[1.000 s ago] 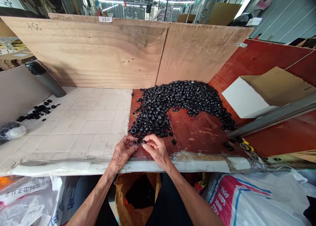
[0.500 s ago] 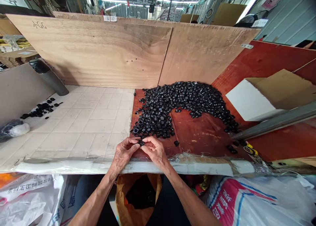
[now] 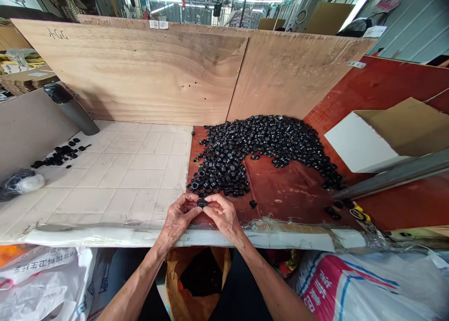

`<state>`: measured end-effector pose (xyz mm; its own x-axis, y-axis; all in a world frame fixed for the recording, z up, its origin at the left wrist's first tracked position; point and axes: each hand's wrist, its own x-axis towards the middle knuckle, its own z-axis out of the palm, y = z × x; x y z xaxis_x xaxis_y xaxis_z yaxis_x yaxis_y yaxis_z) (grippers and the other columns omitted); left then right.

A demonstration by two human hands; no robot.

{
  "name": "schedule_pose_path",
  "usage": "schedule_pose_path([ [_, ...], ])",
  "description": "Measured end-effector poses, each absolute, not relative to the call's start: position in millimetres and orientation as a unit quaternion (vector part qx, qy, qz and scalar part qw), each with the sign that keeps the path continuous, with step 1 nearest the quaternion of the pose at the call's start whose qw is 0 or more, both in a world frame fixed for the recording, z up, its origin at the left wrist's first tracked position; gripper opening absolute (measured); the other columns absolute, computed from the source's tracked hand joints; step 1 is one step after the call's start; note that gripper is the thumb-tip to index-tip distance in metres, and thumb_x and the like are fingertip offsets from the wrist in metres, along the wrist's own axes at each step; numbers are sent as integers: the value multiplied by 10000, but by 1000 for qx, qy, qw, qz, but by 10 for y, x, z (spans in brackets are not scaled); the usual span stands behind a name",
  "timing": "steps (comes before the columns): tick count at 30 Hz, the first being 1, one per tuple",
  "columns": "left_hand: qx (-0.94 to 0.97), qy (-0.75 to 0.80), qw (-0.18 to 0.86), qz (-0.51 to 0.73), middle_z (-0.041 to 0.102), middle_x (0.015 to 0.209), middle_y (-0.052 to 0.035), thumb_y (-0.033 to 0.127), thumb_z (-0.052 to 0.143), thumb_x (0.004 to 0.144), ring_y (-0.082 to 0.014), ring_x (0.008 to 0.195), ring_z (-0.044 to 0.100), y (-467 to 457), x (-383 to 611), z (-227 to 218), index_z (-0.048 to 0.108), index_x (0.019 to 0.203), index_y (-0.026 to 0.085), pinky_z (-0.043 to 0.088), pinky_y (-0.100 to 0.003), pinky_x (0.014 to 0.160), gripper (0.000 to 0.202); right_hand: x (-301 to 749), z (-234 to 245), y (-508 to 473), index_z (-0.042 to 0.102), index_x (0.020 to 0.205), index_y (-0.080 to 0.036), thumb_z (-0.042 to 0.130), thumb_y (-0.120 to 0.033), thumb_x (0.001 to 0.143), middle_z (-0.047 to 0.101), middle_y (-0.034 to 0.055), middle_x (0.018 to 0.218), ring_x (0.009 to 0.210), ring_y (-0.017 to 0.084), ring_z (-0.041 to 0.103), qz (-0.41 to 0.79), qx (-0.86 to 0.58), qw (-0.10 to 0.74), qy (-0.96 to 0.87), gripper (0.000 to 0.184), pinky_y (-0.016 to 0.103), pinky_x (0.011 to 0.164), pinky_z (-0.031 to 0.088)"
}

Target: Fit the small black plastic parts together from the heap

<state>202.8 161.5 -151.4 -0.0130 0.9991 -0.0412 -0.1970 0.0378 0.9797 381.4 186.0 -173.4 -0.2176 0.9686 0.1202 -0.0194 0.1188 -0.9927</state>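
Between my two hands, over the near edge of the red board, is a small black plastic part (image 3: 202, 203). My left hand (image 3: 179, 215) pinches it from the left with thumb and fingertips. From the right, the thumb and fingers of my right hand (image 3: 222, 214) close on the same part. Its exact kind is too small to make out. Just beyond my fingertips spreads a big heap of small round black plastic pieces (image 3: 266, 136), some showing ring-like open ends. One loose black piece (image 3: 253, 203) lies to the right of my right hand.
Plywood (image 3: 157, 73) walls off the back. A dark bottle (image 3: 72, 110) and scattered black bits (image 3: 61, 156) are on the left. To the right are an open carton (image 3: 365, 141), a metal bar (image 3: 396, 174) and yellow-handled scissors (image 3: 359, 213). An orange-brown bag (image 3: 171, 283) opens below the edge.
The black part shows more plainly between my fingertips now, apparently turned. Both hands stay in nearly the same place; the whole view has shifted slightly.
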Motion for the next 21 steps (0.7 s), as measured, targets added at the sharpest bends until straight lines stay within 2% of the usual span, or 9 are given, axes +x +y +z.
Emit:
schedule_pose_path([
  [3,445,480,541,528,691,834,10,339,857,771,-136,743,642,1605,2034,-1498,750,1070,206,540,-253,718,344,3817,-1705,1861,727,994,-226,738,-268,840,730,36,991,814,184,717,503,-398,478,-600,160,284,750,590],
  [8,482,490,510,518,721,928,-18,345,832,791,-161,822,676,1600,2029,-1492,767,1026,200,558,-282,791,283,3825,-1653,1864,747,998,-222,710,-249,858,721,38,985,806,177,709,471,-395,481,-626,148,271,730,594],
  [12,480,475,523,521,733,924,-22,355,819,807,-171,824,693,1602,2034,-1524,745,1033,201,579,-294,789,283,3810,-1622,1865,735,1009,-218,686,-326,909,716,30,917,708,175,733,496,-391,474,-614,155,271,667,615],
  [16,494,481,506,518,747,979,-35,338,820,801,-177,871,709,1607,2034,-1555,752,1006,195,585,-307,850,259,3790,-1642,1871,712,978,-215,646,-396,958,694,4,781,625,166,717,496,-398,468,-614,193,265,645,610],
  [19,495,486,504,515,750,1023,-40,349,822,799,-187,902,721,1611,2034,-1566,755,1020,198,590,-325,890,275,3793,-1676,1872,694,1055,-222,670,-409,932,719,19,855,667,172,720,484,-412,474,-610,225,269,651,604],
  [21,490,488,508,514,752,1013,-37,355,830,794,-188,895,725,1613,2037,-1573,756,1020,201,593,-331,891,284,3806,-1686,1871,689,1069,-230,704,-392,898,734,34,927,740,189,722,463,-422,477,-616,236,289,707,606],
])
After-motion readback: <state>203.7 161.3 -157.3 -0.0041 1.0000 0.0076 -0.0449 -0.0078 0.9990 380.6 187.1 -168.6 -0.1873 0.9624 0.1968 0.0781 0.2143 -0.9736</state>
